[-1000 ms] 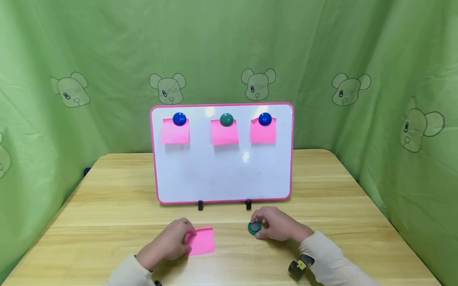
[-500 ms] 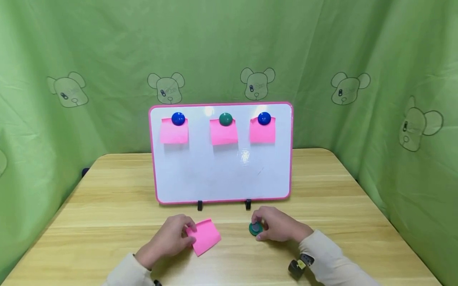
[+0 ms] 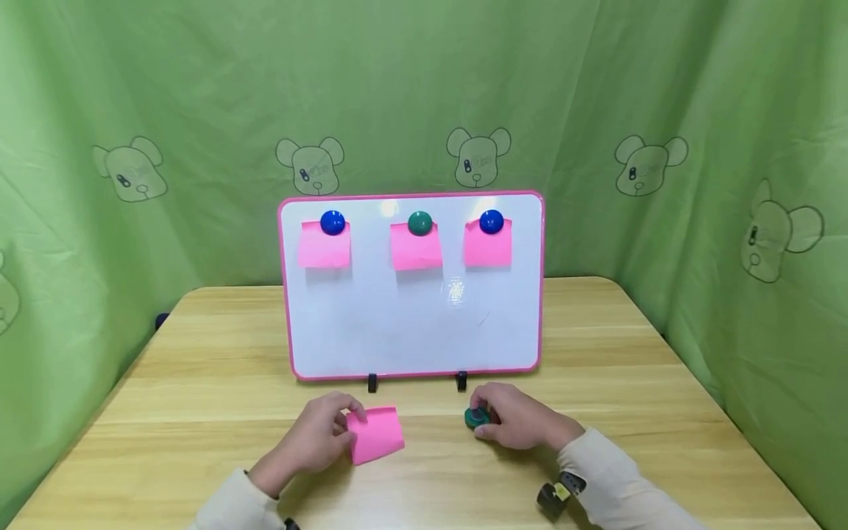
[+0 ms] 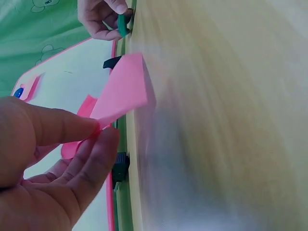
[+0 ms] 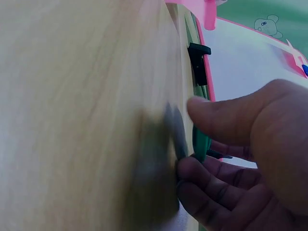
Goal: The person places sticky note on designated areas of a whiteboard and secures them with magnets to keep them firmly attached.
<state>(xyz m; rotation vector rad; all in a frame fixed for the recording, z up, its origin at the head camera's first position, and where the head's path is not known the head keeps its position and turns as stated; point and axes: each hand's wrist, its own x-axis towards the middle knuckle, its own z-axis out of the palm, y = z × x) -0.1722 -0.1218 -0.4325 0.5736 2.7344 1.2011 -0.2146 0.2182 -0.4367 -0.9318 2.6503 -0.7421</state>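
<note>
My left hand (image 3: 316,434) pinches the left edge of a pink sticky note (image 3: 379,434) between thumb and fingertips. The left wrist view shows the note (image 4: 126,84) raised over the table, bent, with a curled strip near the fingers. Off to the right, my right hand (image 3: 513,416) holds a round green magnet (image 3: 475,418) by its rim, low over the table in front of the whiteboard (image 3: 411,324). From the right wrist, the magnet (image 5: 200,143) appears edge-on between thumb and fingers, partly covered by them.
Three pink notes hang along the whiteboard's top, under a blue magnet (image 3: 333,222), a green magnet (image 3: 419,223) and another blue magnet (image 3: 492,221). Two black feet, one the left foot (image 3: 372,383), support the board on the wooden table (image 3: 199,383). A green curtain (image 3: 411,88) surrounds it.
My left hand has lifted the pink note from the table, moved slightly away from me and turned the note. My right hand has tilted the green magnet and shifted it slightly right.
</note>
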